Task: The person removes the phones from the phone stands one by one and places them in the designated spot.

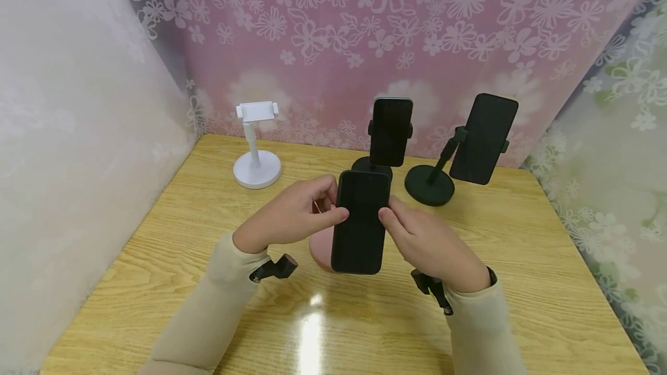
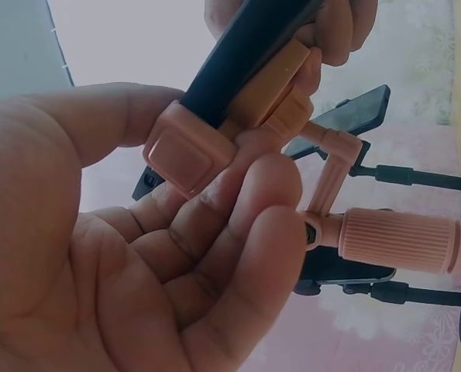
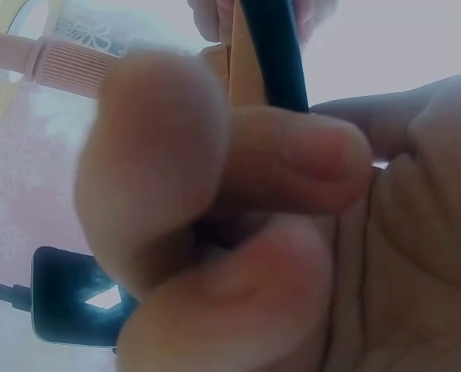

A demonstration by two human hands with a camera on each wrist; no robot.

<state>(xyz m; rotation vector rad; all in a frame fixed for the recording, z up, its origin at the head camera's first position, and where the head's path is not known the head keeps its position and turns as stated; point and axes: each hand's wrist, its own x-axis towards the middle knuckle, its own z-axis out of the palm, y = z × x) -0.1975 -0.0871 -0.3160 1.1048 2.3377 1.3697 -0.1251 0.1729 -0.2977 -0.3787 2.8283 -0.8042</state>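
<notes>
The left grip (image 1: 289,213) pinches one long edge of the black phone (image 1: 361,230), thumb over its dark screen and fingers curled at the pink clamp (image 2: 182,159). The right grip (image 1: 435,242) pinches the opposite edge, thumb on the screen, fingers bent behind. The phone thus stands between the two grips, screen toward the person. Behind it and just beside the left grip shows the pink stand's round base (image 1: 320,245), resting on the wooden counter (image 1: 396,328). Beyond the left grip, well apart, is a white stand (image 1: 257,169). Beyond the right grip are a second phone (image 1: 392,132) on a black stand (image 1: 378,168) and, farther right, a third phone (image 1: 484,139) tilted on a dark green stand (image 1: 429,187).
</notes>
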